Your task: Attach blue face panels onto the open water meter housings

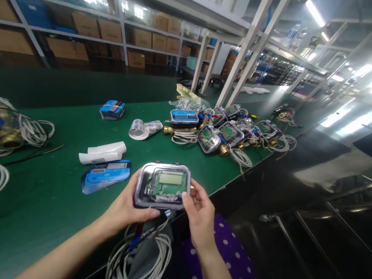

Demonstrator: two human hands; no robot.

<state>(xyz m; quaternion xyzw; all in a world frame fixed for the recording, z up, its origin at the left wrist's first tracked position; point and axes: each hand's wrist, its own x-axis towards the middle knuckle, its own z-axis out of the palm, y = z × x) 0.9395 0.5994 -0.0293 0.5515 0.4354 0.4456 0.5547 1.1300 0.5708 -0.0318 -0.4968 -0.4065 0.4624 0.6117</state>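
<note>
Between my two hands is a meter with a clear cover, a green circuit board and a small grey display. My left hand grips its left side, with the thumb along the lower edge. My right hand holds the right side, its thumb on the front corner and its fingers partly behind. A coil of white cable hangs below the meter, over my lap. Left of it, a fanned stack of blue faceplate labels lies on the green bench, beside a curled white sheet.
Several similar meters with brass fittings and cables crowd the bench's right side. A roll of stickers and a banded blue stack lie farther back. More cabled parts sit at the left. White posts rise behind.
</note>
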